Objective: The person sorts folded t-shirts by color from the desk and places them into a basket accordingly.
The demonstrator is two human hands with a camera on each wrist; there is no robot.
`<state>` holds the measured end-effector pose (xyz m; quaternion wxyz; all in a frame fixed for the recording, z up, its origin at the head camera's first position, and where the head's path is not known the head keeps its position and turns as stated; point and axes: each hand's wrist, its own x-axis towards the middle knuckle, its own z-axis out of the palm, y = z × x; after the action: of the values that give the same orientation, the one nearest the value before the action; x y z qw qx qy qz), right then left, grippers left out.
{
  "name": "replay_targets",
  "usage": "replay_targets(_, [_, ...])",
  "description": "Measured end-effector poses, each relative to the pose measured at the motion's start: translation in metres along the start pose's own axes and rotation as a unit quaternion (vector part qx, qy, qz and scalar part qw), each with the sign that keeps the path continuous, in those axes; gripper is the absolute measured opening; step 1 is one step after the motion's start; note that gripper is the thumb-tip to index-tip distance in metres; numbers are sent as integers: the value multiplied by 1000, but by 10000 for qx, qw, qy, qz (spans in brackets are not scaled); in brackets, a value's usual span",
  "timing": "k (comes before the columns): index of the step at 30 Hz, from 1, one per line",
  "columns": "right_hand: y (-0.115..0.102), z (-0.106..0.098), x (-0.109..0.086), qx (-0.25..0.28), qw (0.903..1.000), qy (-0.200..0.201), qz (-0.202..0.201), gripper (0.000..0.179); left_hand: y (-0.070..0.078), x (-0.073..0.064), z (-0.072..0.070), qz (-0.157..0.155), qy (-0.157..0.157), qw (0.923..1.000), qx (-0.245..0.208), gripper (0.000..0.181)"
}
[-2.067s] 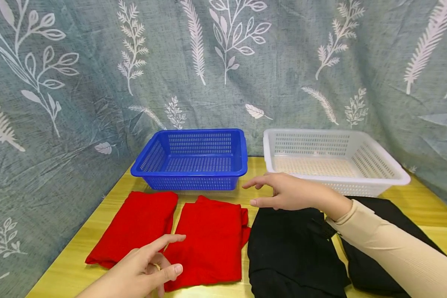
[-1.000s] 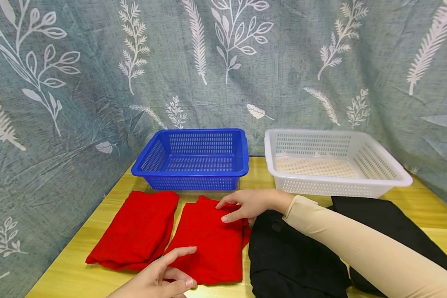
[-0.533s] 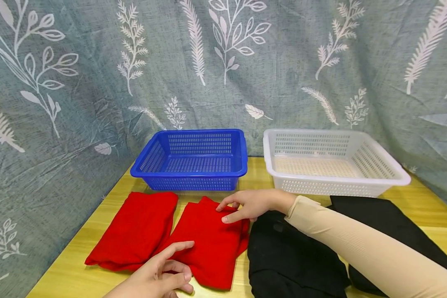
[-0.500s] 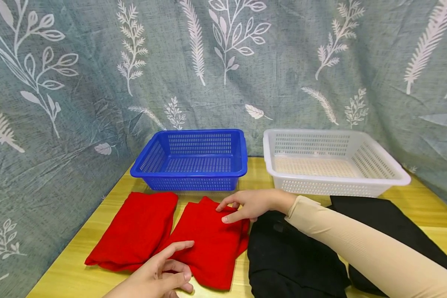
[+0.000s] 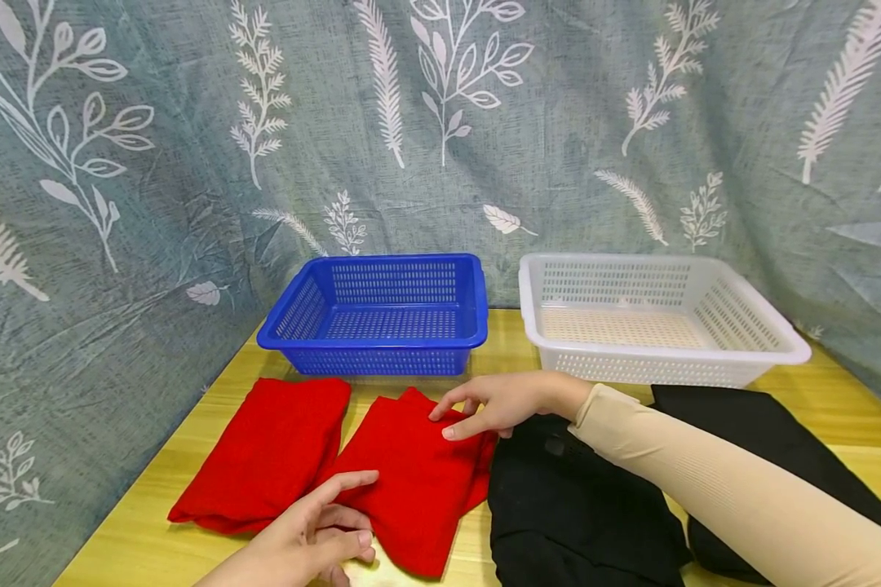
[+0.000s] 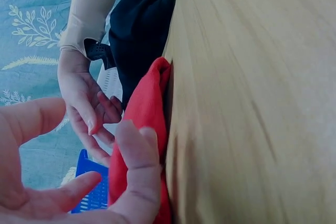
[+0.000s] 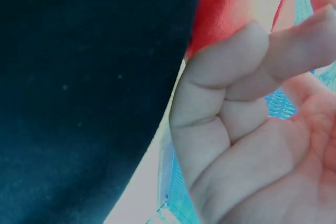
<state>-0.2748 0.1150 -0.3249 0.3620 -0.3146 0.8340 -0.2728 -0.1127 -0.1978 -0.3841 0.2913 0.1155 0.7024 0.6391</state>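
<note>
In the head view a folded red garment (image 5: 411,481) lies on the table between my two hands, turned slightly askew. My left hand (image 5: 312,530) is at its lower left edge, fingers loosely bent, thumb apart. The left wrist view shows that hand's fingers (image 6: 139,171) right against the red cloth, not closed round it. My right hand (image 5: 495,403) rests at the garment's upper right, fingertips on the cloth, fingers relaxed. In the right wrist view, the fingers (image 7: 220,82) are loosely bent beside the red cloth. A second folded red garment (image 5: 272,448) lies to the left.
Two folded black garments, one near (image 5: 573,505) and one farther right (image 5: 749,432), lie under and beside the right sleeve (image 5: 705,456). Behind stand a blue basket (image 5: 374,342) and a white basket (image 5: 668,355), both empty. A patterned curtain (image 5: 440,196) closes off the back.
The right hand has come left from over the black garment onto the red one. The left hand has moved in slightly. The red garment's near end has swung left.
</note>
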Motion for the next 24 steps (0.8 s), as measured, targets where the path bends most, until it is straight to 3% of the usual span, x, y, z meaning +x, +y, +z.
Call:
replay_targets(5, [1, -1, -1, 136, 9998, -115, -63, 51, 0, -6, -3, -160, 12, 9996, 236, 69])
replay_targets(9, [1, -3, -3, 250, 9996, -100, -110, 51, 0, -10, -6, -370, -174, 9984, 389, 68])
replay_targets(13, [2, -5, -3, 337, 9993, -97, -104, 49, 0, -12, -8, -497, -390, 9978, 191, 71])
replay_targets(17, [2, -5, 0, 303, 9993, -189, -141, 48, 0, -9, -3, -550, -340, 9978, -157, 74])
replay_targets(24, [3, -2, 10, 668, 9964, -527, -32, 42, -2, 3, 6, -324, -343, 9956, -808, 77])
